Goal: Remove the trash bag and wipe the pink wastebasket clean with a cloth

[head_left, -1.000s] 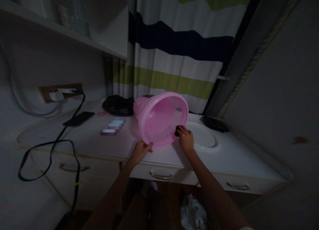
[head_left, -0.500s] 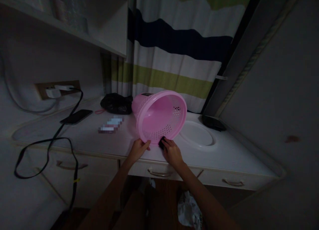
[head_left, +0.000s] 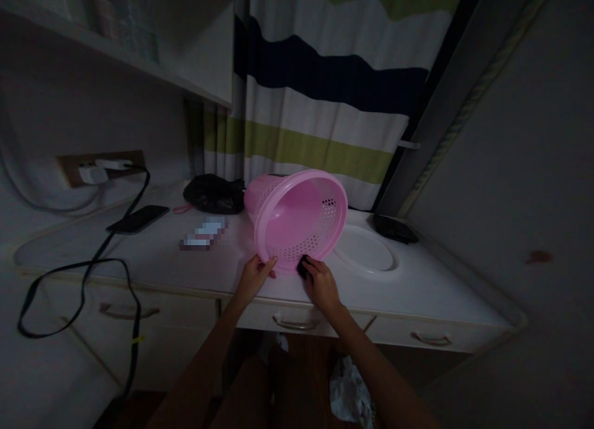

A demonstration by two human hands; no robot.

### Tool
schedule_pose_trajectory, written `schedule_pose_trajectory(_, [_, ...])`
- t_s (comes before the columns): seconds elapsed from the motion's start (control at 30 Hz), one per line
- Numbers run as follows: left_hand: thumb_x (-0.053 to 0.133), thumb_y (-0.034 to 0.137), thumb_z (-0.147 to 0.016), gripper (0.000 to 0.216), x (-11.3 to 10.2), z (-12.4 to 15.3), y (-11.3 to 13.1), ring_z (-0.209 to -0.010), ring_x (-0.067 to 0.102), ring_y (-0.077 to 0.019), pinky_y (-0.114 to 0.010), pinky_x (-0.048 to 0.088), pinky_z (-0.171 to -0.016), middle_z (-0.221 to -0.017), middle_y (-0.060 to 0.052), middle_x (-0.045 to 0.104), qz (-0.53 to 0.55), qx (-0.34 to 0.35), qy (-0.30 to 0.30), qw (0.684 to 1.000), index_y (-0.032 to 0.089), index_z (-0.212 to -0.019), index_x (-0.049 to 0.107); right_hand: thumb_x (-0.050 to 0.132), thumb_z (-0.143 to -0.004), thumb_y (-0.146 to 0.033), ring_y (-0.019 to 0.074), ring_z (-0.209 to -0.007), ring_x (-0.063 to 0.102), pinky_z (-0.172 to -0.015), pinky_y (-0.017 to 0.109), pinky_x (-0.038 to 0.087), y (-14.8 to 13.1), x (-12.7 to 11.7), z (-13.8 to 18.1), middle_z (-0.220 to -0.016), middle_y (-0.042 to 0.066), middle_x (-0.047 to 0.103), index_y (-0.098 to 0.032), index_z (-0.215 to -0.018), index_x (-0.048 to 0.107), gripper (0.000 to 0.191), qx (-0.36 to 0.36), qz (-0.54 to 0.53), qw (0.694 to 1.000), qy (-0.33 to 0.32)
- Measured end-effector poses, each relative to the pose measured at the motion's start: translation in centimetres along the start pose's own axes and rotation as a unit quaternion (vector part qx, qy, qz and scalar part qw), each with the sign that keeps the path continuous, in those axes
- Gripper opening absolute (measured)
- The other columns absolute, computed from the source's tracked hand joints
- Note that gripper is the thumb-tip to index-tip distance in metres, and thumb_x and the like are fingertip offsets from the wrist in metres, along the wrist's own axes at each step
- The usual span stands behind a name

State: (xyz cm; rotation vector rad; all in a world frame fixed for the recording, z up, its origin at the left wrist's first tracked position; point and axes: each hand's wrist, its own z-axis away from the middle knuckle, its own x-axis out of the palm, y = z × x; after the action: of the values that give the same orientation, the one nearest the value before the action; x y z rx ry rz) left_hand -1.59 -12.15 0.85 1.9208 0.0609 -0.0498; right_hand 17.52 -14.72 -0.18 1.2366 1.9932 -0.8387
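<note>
Since a second ago the right hand, pinching a small dark pad, has slid along the lower rim toward the left hand gripping the tipped pink perforated plastic basket on the white desk, apparently wiping; next calls for turning it.

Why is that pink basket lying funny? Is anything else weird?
The pink basket lies tipped on its side on the white counter, mouth facing the camera, left hand on its rim. Nothing else looks odd.
</note>
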Motion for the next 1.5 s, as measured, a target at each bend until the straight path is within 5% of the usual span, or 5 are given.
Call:
schedule_pose_trajectory(0.2, [0.058,0.043,-0.066,0.037,0.0,-0.2,-0.3,-0.081,0.060,-0.0196,-0.031,0.047,-0.074,-0.083,-0.006,0.068,-0.032,0.010,-0.058,0.998,0.010,-0.084,0.063,0.045,-0.075,-0.008,0.0187,-0.104,0.051,-0.092,0.037,0.041,-2.0,0.9,0.2,-0.115,0.010,0.057,-0.016,-0.109,0.059,0.038,-0.009,-0.070,0.997,0.008])
schedule_pose_trajectory(0.4, [0.057,0.042,-0.067,0.034,-0.2,0.1,0.1,-0.076,0.060,-0.0207,-0.031,0.047,-0.071,-0.070,-0.005,0.067,-0.042,-0.006,-0.064,0.997,0.010,-0.075,0.065,0.049,-0.075,-0.009,0.0179,-0.103,0.052,-0.092,0.035,0.041,-1.2,0.0,-0.1,-0.115,0.008,0.058,-0.018,-0.108,0.060,0.036,-0.023,-0.051,0.998,-0.008])
schedule_pose_trajectory(0.7, [0.056,0.044,-0.066,0.034,0.0,0.2,0.4,-0.056,0.056,-0.0156,-0.026,0.044,-0.055,-0.057,-0.002,0.062,-0.066,0.007,-0.032,0.997,0.011,-0.060,0.060,0.047,-0.072,-0.003,0.0198,-0.104,0.050,-0.094,0.035,0.038,1.9,-1.5,-1.5,-0.117,0.007,0.057,-0.016,-0.102,0.064,0.036,0.058,0.056,0.997,-0.018])
schedule_pose_trajectory(1.13, [0.054,0.043,-0.070,0.035,-0.4,-0.1,0.0,-0.074,0.061,-0.0207,-0.030,0.048,-0.067,-0.072,-0.006,0.068,-0.074,0.026,-0.003,0.997,0.010,-0.076,0.065,0.052,-0.074,-0.009,0.0196,-0.100,0.051,-0.091,0.036,0.039,-5.7,0.8,-0.5,-0.114,0.006,0.059,-0.018,-0.107,0.060,0.036,0.030,-0.084,0.996,-0.012])
schedule_pose_trajectory(1.5, [0.053,0.046,-0.069,0.039,-0.4,0.0,0.1,-0.074,0.061,-0.0228,-0.034,0.048,-0.069,-0.075,-0.008,0.068,-0.097,0.014,0.041,0.994,0.009,-0.077,0.064,0.047,-0.071,-0.002,0.0200,-0.100,0.049,-0.091,0.036,0.038,0.4,-1.2,-0.9,-0.110,0.006,0.060,-0.016,-0.092,0.065,0.031,0.040,0.017,0.999,0.018])
